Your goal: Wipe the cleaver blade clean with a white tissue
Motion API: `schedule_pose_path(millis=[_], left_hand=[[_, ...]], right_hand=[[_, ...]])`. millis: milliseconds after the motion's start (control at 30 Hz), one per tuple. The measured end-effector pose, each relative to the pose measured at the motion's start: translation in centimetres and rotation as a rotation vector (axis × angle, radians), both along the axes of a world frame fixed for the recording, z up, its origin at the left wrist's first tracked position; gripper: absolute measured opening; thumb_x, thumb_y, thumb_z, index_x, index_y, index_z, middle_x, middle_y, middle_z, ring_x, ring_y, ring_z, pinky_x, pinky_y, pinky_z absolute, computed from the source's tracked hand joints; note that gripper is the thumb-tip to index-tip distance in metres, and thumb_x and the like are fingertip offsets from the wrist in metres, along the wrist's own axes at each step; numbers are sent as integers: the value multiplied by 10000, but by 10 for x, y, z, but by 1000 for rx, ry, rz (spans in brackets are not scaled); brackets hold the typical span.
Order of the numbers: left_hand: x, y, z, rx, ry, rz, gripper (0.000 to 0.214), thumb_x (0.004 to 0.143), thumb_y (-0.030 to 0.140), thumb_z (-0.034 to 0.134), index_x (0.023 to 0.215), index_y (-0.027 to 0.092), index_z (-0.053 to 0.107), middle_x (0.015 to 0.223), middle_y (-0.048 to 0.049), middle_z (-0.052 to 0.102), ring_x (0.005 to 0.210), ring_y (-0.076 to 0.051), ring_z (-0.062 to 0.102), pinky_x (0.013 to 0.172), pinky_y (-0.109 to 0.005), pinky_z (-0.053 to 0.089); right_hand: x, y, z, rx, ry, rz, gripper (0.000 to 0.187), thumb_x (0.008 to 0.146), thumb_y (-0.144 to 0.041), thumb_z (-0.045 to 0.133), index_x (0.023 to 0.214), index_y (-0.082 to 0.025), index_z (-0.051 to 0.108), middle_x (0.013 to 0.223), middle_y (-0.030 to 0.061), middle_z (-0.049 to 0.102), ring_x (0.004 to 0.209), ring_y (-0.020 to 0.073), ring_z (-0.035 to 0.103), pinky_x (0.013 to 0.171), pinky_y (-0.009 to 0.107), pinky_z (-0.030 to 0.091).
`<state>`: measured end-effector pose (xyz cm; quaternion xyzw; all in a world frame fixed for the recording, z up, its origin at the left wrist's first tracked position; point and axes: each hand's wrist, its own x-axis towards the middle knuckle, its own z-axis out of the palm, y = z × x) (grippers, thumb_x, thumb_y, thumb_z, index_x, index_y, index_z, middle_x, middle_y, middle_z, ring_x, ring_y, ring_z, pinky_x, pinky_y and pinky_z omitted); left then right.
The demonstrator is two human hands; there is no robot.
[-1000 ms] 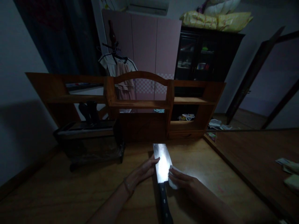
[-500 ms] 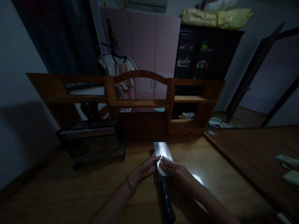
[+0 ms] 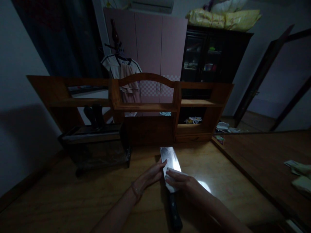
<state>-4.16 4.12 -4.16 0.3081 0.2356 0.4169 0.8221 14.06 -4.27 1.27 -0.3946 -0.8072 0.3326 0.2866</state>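
Observation:
A cleaver with a broad shiny blade and a black riveted handle lies above the wooden desk, its handle pointing toward me. My left hand grips the blade's left edge, thumb on top and the other fingers underneath. On the blade's lower part, my right hand presses a white cloth or tissue flat with its fingers. The cloth covers the part of the blade close to the handle.
At the left of the desk stands a dark knife block with black-handled knives in it. A wooden shelf unit runs along the back. To the right, pale cloths lie on a brown surface.
My right hand has slid the white cloth down the blade toward the handle, baring more of the metal. My left hand keeps its hold in about the same place.

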Motion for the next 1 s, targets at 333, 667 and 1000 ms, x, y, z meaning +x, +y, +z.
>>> schedule_pose_path(millis=[333, 667, 1000], left_hand=[[-1, -3, 6, 17, 1, -37, 560, 872, 228, 639, 1379, 193, 404, 1113, -121, 653, 969, -239, 662, 905, -378, 491], [1, -2, 5, -2, -11, -35, 518, 857, 230, 667, 1338, 180, 484, 1111, -134, 667, 951, -238, 672, 899, -374, 493], [2, 5, -6, 17, 4, -1, 224, 848, 185, 664, 1056, 117, 615, 973, -108, 681, 745, -145, 653, 786, -281, 506]], right_hand=[[36, -6, 8, -130, -59, -4, 395, 991, -382, 413, 1369, -311, 506, 1493, -15, 393, 1353, 256, 420, 1134, 467, 347], [39, 17, -17, 158, -184, 7, 521, 959, -108, 384, 1442, -302, 405, 1548, 7, 298, 1408, 222, 322, 1174, 438, 272], [6, 27, -26, 257, -194, 75, 601, 959, -148, 403, 1518, -266, 218, 1590, 31, 194, 1467, 201, 165, 1199, 454, 197]])
